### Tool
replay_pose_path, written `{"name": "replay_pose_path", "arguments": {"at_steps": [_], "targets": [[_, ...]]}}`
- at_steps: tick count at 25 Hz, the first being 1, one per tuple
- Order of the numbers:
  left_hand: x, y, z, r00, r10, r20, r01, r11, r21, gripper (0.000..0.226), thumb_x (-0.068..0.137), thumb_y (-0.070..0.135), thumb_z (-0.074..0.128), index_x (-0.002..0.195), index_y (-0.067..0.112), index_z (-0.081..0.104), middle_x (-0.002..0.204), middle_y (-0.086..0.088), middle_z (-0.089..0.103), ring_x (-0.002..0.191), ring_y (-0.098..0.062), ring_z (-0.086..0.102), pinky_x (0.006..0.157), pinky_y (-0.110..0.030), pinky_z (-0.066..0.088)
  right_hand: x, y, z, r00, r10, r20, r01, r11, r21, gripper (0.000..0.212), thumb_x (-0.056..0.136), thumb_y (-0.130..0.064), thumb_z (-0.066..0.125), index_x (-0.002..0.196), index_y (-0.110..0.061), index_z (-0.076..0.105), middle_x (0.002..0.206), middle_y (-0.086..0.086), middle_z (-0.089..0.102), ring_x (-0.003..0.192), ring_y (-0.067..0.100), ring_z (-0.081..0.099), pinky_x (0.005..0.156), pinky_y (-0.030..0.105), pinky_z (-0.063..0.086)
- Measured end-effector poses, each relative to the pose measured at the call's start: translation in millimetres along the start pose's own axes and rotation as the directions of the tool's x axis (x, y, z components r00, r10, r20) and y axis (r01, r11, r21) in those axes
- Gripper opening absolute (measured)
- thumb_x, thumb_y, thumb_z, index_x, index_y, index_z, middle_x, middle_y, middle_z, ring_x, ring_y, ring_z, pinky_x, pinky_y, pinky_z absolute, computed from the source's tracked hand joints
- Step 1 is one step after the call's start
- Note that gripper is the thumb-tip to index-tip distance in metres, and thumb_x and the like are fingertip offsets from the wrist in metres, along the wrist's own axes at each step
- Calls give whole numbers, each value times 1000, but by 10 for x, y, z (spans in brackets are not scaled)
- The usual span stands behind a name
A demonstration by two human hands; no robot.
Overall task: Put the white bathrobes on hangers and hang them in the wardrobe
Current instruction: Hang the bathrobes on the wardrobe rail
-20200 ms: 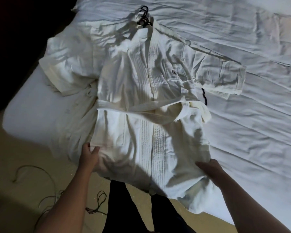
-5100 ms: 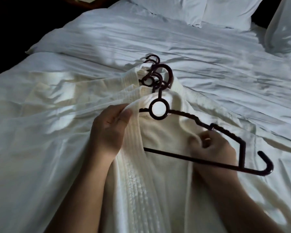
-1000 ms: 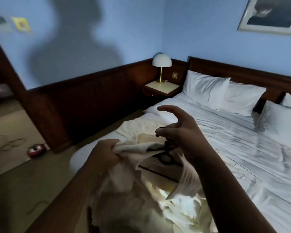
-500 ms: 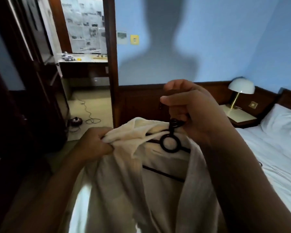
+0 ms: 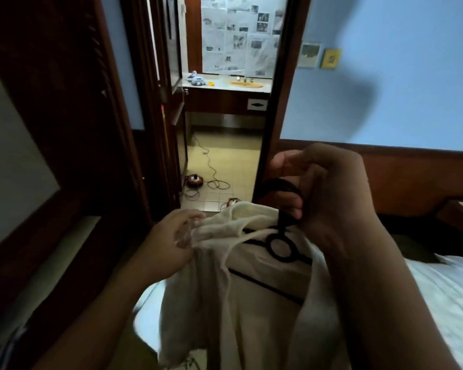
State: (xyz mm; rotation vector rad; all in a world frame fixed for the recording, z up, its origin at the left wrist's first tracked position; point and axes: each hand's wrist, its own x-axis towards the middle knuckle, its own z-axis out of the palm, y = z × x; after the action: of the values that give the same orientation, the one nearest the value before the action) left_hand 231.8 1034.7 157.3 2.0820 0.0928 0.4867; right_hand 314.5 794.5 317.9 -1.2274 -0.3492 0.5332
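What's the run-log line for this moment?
right hand: holds dark plastic hanger hook | left hand: grips white bathrobe shoulder | unhung

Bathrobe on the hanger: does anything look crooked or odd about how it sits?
Yes. The bathrobe sits unevenly on the hanger: its collar is bunched toward the left hand, leaving the ring and bar bare. The right hand holds the hook.

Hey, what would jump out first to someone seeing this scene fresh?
Front and centre, a white bathrobe hangs on a dark hanger, held up by the right hand at the hook while the left hand pinches the collar. Behind, an open doorway shows a counter with a sink.
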Motion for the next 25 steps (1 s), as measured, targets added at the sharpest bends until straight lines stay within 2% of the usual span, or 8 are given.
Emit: {"name": "replay_pose_path", "arguments": {"at_steps": [2, 5, 11, 14, 17, 20, 22, 25], "targets": [[-7, -165, -250, 998, 21, -60, -15, 996, 84, 37, 88, 28, 66, 125, 28, 67, 125, 17, 62, 119, -4, 61, 100, -28, 51, 326, 137, 240, 999, 39, 11, -39, 999, 12, 31, 69, -27, 54, 89, -6, 61, 69, 10, 35, 49, 20, 23, 53, 34, 12], [35, -390, -620, 997, -36, -74, 46, 990, 136, 43, 91, 18, 62, 131, 31, 63, 129, 17, 61, 123, -9, 59, 101, -37, 53, 789, 261, 536, 995, 64, 75, -64, 998, 8, 27, 78, -28, 47, 87, -4, 57, 57, 6, 33, 50, 20, 22, 55, 38, 10], [495, -790, -1197, 942, -60, -331, 144, 961, 236, 44, 96, 26, 57, 139, 33, 56, 140, 15, 55, 133, -6, 51, 107, -41, 49, 1907, 433, 1116, 955, 81, 287, -92, 995, 25, 27, 86, -27, 41, 88, -4, 55, 57, 7, 38, 49, 21, 29, 53, 37, 13], [706, -996, -1521, 876, -126, -465, 275, 923, 269, 43, 99, 41, 57, 141, 44, 52, 148, 22, 46, 141, -5, 41, 114, -45, 42, 2568, 563, 1504, 889, 98, 448, -110, 994, 1, 28, 72, -22, 49, 89, -2, 54, 61, 15, 46, 48, 25, 37, 51, 32, 24], [769, -1165, -1786, 750, -135, -648, 385, 885, 262, 49, 95, 32, 63, 142, 39, 53, 151, 19, 45, 144, -8, 39, 116, -49, 39, 3140, 601, 1930, 772, 275, 573, -212, 961, -176, 33, 56, -20, 52, 84, -2, 52, 60, 20, 49, 56, 27, 47, 56, 31, 41], [691, -1263, -1899, 667, -212, -714, 453, 876, 162, 56, 95, 12, 63, 144, 38, 53, 148, 21, 48, 139, -1, 44, 112, -40, 45, 3450, 660, 2280, 719, 276, 638, -305, 950, -67, 36, 64, -27, 59, 93, -6, 52, 77, 17, 49, 64, 29, 44, 63, 37, 40], [671, -1315, -1977, 652, -253, -715, 476, 870, 126, 54, 97, 16, 61, 142, 45, 52, 143, 27, 50, 131, 5, 49, 104, -30, 49, 3628, 668, 2487, 732, 199, 652, -257, 966, -6, 39, 64, -28, 60, 95, -6, 52, 80, 17, 50, 63, 31, 46, 61, 38, 42], [736, -1480, -2199, 613, -291, -735, 508, 857, 85, 55, 98, 16, 61, 139, 51, 52, 137, 36, 50, 128, 9, 49, 99, -22, 48, 3951, 642, 2893, 654, 219, 725, -237, 968, -79, 37, 64, -34, 56, 83, -3, 56, 74, 18, 48, 63, 30, 45, 62, 36, 39]]}}
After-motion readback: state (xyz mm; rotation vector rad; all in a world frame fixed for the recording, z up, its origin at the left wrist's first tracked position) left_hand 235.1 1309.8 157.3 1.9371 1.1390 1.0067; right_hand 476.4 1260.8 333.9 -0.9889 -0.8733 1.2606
